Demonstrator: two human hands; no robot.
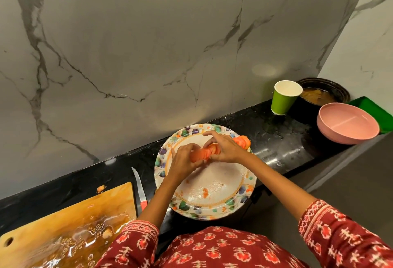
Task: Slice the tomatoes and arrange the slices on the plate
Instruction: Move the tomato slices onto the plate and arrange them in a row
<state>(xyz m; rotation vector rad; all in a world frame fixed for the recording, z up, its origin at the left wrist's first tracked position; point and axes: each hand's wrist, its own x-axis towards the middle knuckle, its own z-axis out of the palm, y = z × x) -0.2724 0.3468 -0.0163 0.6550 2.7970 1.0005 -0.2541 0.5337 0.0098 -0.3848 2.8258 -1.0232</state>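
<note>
Two hands are placed over the far part of a plate (214, 204), and a row of tomato slices (205, 153) is held between them. The left hand (184, 158) is closed around the left end of the row, with the fingers curled over the slices. The right hand (223, 147) is pressed on the right end of the row, its fingers spread and bent over the top (the fingertips themselves are partly hidden by the slices). The slices are packed side by side, standing on edge, and they rest on the plate near its far rim. A second piece of tomato (242, 142) is seen just beyond the right hand, at the rim of the plate.

The plate is painted with leaves and fruits around the border, and some seeds and juice are left on its bare middle. It is set on a black counter (276, 140), with its near edge reaching over the counter's edge.

A knife (139, 189) with a red handle is laid on the counter just left of the plate, between the plate and a wooden cutting board (63, 225). The board is wet with juice and seeds.

Farther right, well apart from the plate, a green paper cup (284, 97), a dark bowl (323, 93) and a pink bowl (347, 123) are standing.
</note>
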